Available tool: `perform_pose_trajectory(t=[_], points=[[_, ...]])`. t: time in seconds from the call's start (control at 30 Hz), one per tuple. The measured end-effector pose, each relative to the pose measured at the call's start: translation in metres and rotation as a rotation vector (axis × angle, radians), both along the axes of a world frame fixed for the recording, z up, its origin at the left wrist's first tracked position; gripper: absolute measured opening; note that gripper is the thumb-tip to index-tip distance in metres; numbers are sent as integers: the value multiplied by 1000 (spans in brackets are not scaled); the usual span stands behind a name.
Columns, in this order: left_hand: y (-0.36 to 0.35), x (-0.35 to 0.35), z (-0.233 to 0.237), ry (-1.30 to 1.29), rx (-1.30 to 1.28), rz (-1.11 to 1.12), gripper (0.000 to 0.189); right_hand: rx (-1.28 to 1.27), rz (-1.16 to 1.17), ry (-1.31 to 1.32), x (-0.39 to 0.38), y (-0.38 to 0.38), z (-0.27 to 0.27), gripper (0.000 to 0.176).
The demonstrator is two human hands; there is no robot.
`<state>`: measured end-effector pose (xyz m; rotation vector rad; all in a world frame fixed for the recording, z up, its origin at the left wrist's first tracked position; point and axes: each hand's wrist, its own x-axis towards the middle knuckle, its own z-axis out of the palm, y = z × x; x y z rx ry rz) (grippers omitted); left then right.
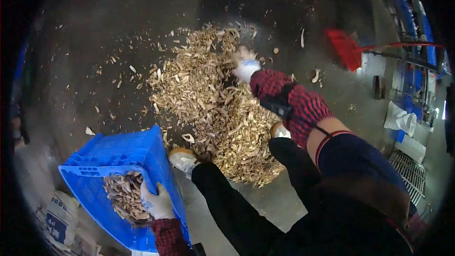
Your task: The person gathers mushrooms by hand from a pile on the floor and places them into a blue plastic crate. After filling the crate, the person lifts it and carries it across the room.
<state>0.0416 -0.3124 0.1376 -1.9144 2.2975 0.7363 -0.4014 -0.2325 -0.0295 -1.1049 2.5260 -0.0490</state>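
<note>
A blue plastic crate [166,180] lies tilted at the lower left, with dried brown pieces [125,196] inside. My left hand [157,201], in a white glove, is at the crate's inner side beside these pieces; its thumb stands apart from the fingers and nothing is seen in it. A wide heap of pale and brown dried slices [189,83] spreads over the dark floor. My right hand [246,66], also gloved, is at the upper right part of the heap; its fingers are smeared by motion, so their hold cannot be made out.
My shoes [184,160] stand at the near edge of the heap. Loose pieces are scattered around it. A red dustpan or broom head [344,50] with a long handle is at the upper right. A printed sack [61,218] lies at the lower left, and a metal rack [407,173] stands at the right.
</note>
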Motion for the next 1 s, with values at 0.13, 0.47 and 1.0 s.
perform_pose_trajectory(t=[0.13,0.47,1.0], points=[[5,6,-5,-71,-52,-31,38,-7,-39,8,-33,75,-75,41],[-3,-2,3,-66,51,65,38,34,-200,-200,41,143,-27,53],[-8,1,3,-124,-106,-234,30,-45,-648,-763,92,160,26,55]])
